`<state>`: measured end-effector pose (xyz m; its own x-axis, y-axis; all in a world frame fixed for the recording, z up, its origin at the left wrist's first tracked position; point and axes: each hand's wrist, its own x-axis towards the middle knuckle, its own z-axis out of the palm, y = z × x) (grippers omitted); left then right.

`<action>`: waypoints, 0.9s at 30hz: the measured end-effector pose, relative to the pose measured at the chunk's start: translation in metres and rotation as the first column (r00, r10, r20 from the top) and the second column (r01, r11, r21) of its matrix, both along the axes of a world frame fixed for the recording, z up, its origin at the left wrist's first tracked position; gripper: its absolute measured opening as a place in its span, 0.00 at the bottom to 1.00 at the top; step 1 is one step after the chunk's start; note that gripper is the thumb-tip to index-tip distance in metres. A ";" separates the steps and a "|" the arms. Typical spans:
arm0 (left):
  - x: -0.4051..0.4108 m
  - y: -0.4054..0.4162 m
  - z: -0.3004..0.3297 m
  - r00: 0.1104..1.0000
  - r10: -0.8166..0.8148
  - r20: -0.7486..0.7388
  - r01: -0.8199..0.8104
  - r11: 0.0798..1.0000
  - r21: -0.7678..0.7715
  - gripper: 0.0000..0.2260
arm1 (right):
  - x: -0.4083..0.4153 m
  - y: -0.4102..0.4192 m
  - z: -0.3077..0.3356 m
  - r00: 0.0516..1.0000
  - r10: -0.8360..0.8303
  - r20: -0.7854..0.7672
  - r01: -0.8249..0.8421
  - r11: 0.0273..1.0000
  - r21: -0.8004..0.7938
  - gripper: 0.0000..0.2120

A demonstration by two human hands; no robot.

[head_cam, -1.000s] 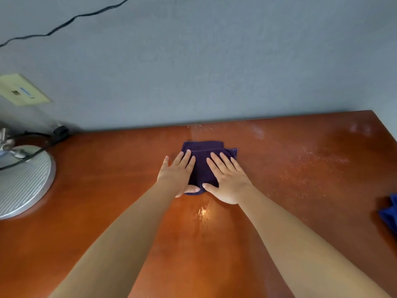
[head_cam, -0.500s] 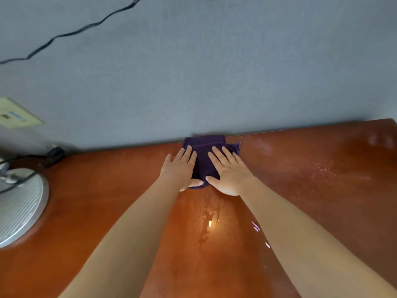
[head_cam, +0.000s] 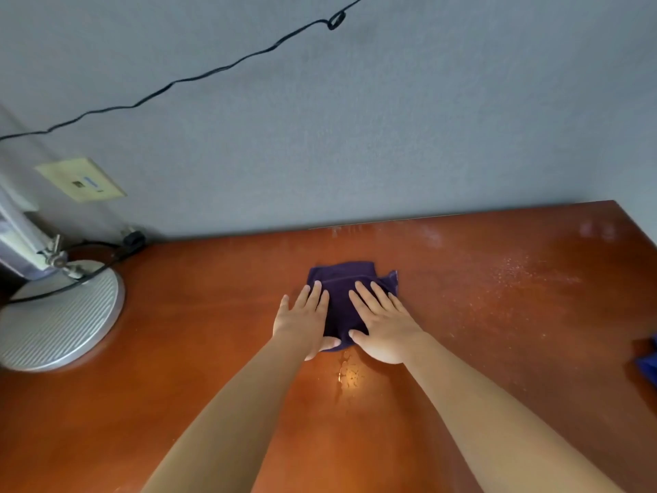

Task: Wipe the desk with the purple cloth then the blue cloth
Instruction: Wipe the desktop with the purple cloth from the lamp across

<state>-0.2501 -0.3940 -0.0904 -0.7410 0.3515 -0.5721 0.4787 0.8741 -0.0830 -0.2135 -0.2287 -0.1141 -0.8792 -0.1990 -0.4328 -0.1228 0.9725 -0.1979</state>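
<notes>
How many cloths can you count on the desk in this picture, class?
2. The purple cloth lies mid-desk under both flat hands, the left hand and the right hand. The blue cloth sits at the right edge, mostly cut off by the frame; more could lie outside view.

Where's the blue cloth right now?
The blue cloth lies at the desk's far right edge, partly cut off, well right of the purple cloth.

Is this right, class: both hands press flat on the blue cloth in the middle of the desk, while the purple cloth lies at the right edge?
Not quite: the colours are swapped. The head view shows the left hand and right hand pressing flat on the purple cloth in the middle of the desk, while the blue cloth lies at the right edge.
</notes>
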 end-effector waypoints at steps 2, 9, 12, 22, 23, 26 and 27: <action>-0.003 -0.001 0.001 1.000 -0.005 0.002 0.005 1.000 -0.002 0.42 | -0.004 0.002 -0.001 1.000 0.011 -0.003 -0.011 1.000 0.001 0.32; -0.043 0.009 0.001 1.000 0.019 -0.001 -0.019 1.000 0.007 0.43 | -0.044 0.008 -0.007 0.999 0.006 -0.053 -0.005 1.000 0.012 0.29; -0.070 0.018 0.001 0.999 0.044 0.004 -0.044 0.999 0.030 0.43 | -0.071 0.015 -0.009 0.997 0.005 -0.079 -0.003 1.000 0.017 0.29; -0.122 0.037 -0.003 0.998 0.069 -0.012 -0.067 0.991 0.112 0.43 | -0.123 0.034 -0.012 0.992 -0.033 -0.121 0.034 0.999 0.004 0.29; -0.121 0.037 -0.003 0.997 0.070 -0.010 -0.069 0.991 0.111 0.43 | -0.123 0.033 -0.012 0.992 -0.039 -0.117 0.039 0.999 0.000 0.29; -0.113 0.038 -0.001 0.997 0.078 -0.015 -0.076 0.991 0.110 0.41 | -0.114 0.030 -0.012 0.993 -0.061 -0.098 0.061 0.998 -0.010 0.29; -0.108 0.039 -0.001 0.997 0.076 -0.016 -0.073 0.991 0.109 0.41 | -0.108 0.028 -0.011 0.994 -0.066 -0.090 0.065 0.998 -0.012 0.29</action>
<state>-0.3585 -0.3552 -0.0916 -0.7786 0.3536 -0.5184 0.4110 0.9116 0.0046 -0.3217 -0.2002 -0.1254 -0.9258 -0.1431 -0.3498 -0.0765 0.9773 -0.1974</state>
